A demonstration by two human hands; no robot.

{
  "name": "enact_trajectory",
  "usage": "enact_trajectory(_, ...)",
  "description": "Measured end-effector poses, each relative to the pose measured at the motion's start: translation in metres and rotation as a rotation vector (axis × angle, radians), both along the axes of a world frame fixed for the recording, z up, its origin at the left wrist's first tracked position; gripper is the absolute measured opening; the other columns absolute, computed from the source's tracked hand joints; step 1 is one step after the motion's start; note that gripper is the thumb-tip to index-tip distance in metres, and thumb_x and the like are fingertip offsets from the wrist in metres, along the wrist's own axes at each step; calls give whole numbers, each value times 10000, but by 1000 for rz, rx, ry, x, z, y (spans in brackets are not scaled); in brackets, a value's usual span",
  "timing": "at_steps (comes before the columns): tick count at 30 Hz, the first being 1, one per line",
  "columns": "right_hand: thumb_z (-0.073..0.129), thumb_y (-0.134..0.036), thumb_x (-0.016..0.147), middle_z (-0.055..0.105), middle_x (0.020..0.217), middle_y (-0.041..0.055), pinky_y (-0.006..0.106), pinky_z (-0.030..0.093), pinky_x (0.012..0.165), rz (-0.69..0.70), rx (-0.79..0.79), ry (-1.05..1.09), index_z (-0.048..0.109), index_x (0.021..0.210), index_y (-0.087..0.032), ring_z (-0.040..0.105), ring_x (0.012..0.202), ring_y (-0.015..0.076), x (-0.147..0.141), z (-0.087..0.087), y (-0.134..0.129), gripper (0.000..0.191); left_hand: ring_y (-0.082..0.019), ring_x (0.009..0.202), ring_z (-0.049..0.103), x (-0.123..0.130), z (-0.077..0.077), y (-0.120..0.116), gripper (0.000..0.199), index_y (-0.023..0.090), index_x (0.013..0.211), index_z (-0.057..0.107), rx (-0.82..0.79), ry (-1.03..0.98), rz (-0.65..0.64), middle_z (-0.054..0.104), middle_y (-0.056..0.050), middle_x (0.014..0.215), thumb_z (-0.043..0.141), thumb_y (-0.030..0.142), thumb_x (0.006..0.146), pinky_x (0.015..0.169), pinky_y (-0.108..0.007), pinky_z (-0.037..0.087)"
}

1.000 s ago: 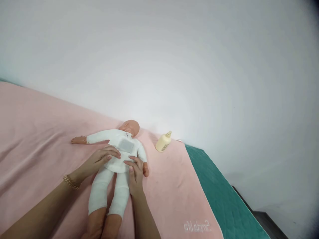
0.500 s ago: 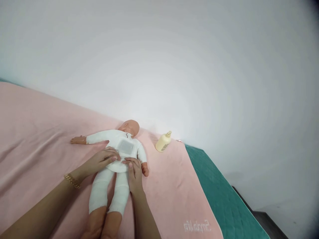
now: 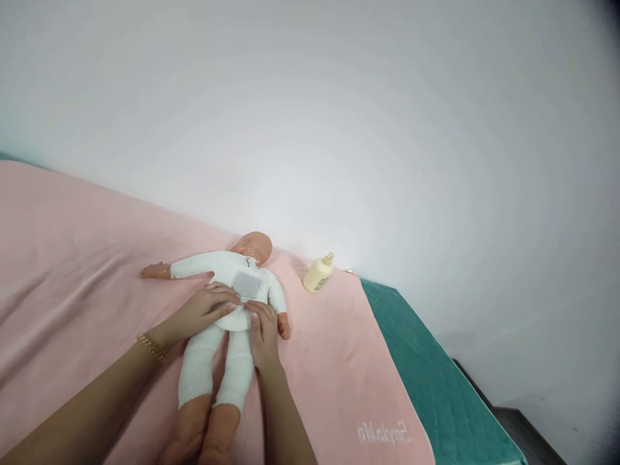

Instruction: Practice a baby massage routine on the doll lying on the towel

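Note:
A baby doll [image 3: 236,320] with a white cloth body lies on its back, its head toward the wall and its legs toward me. On its chest is a grey rectangular patch [image 3: 247,285]. My left hand [image 3: 208,307], with a gold bracelet at the wrist, rests on the left side of the doll's belly, fingers stretched out flat. From the other side, my right hand [image 3: 263,329] lies on the belly, fingers extended and slightly bent. The fingertips of both hands nearly meet just below the patch. Neither hand holds anything.
A pale yellow pump bottle [image 3: 318,274] stands right of the doll, close to the wall [image 3: 310,129]. Beneath them is a pink blanket [image 3: 339,361] with mirrored lettering, spread over a green mattress [image 3: 436,374]. Dark furniture [image 3: 526,433] shows at the lower right.
Both hands have slid slightly up the belly toward the patch, and their fingertips are closer together. My left hand has also moved a little to the right.

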State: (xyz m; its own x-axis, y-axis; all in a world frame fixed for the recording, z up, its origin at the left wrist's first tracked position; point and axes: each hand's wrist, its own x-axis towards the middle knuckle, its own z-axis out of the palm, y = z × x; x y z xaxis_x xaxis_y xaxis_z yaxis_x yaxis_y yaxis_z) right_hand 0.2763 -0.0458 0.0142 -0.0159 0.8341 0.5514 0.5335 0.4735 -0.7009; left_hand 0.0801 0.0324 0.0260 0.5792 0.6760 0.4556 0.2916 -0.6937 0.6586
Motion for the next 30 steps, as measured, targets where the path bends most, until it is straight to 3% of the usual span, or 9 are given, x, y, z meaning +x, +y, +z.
enact_trajectory(5,352,-444,1062,763,1080,67,392,437,992,-15,-17,5,766,1047,-229,658,1078,227,0,12,5,467,-268,1053,649,1,17,-6,424,192,960,766,-84,-50,3,761,-79,1048,488,512,958,998,-395,467)
enact_trajectory(9,347,-452,1053,757,944,74,371,459,919,-118,26,139,753,911,-207,657,981,228,0,29,16,494,-288,1114,645,5,32,-6,518,154,1038,753,-84,-139,89,740,-125,1122,385,516,986,1021,-422,483)
enact_trajectory(12,331,-456,1047,733,970,76,351,455,930,-169,25,257,716,899,-196,637,1013,220,-3,41,35,488,-300,1212,594,17,39,4,528,158,1107,736,-64,-201,173,706,-148,1221,375,525,985,1092,-444,429)
enact_trajectory(15,353,-454,1019,721,1032,88,357,439,953,-178,-11,224,702,946,-194,613,1053,231,-9,44,59,441,-292,1216,586,29,42,19,472,214,1133,730,-20,-183,218,708,-111,1243,408,525,984,1106,-414,405)
enact_trajectory(20,400,-382,982,704,862,100,365,462,823,-197,-16,131,656,807,-191,616,853,243,-11,24,88,364,-302,1011,652,39,27,39,466,194,963,734,76,-108,307,753,-111,1032,361,470,1002,974,-475,471)
enact_trajectory(24,367,-292,993,700,872,99,360,461,800,-212,-49,32,643,810,-197,621,850,242,-7,3,98,345,-271,978,646,42,6,50,433,231,889,723,103,-15,294,745,-64,947,389,480,1007,908,-417,487)
enact_trajectory(30,415,-247,990,721,894,98,361,481,791,-178,-140,3,679,840,-197,643,858,244,-9,7,94,308,-288,970,641,41,4,52,451,217,838,720,57,67,345,741,-82,918,371,452,1002,900,-438,473)
